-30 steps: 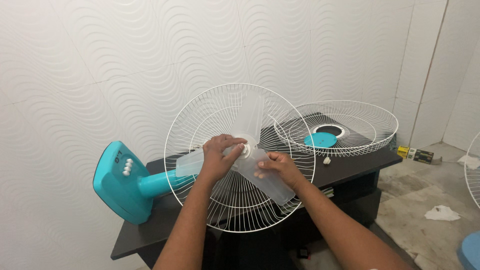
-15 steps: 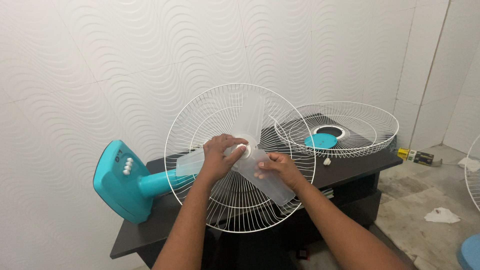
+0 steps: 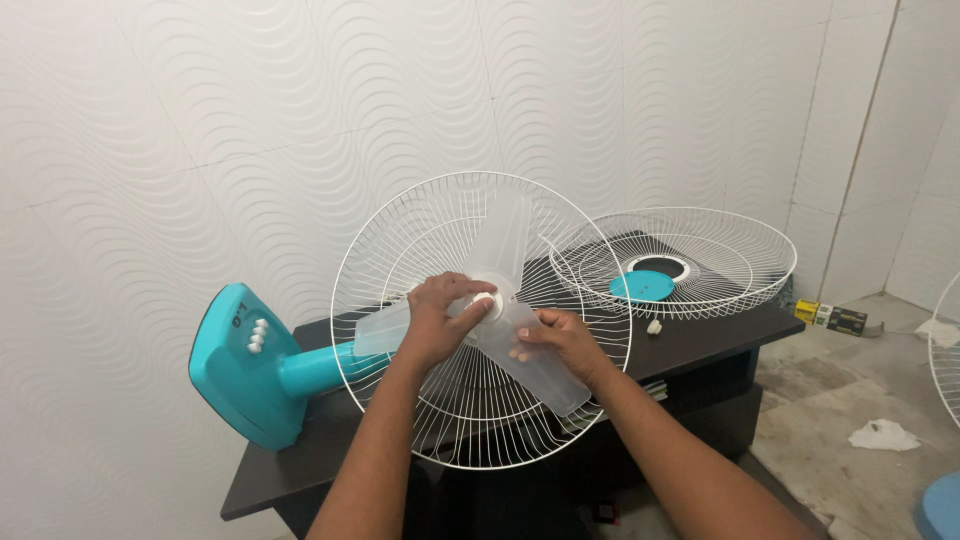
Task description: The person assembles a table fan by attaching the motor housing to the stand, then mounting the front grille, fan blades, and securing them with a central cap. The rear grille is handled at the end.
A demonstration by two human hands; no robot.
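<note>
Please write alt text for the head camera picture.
Two hands work on a fan lying on a dark table: the left hand grips the hub, the right hand holds a clear blade. A loose wire guard lies behind.

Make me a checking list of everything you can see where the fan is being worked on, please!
Surface: dark table, low against the white wall.
Job's things: clear fan blade with white hub cap, sitting in the rear wire guard; teal fan base lying on its side.
Clutter: loose front wire guard with teal centre disc; small white knob.
Grippers: left hand at the hub cap; right hand gripping a blade.
Cables: nothing seen.
Surroundings: crumpled paper and a small box on the floor.
</note>
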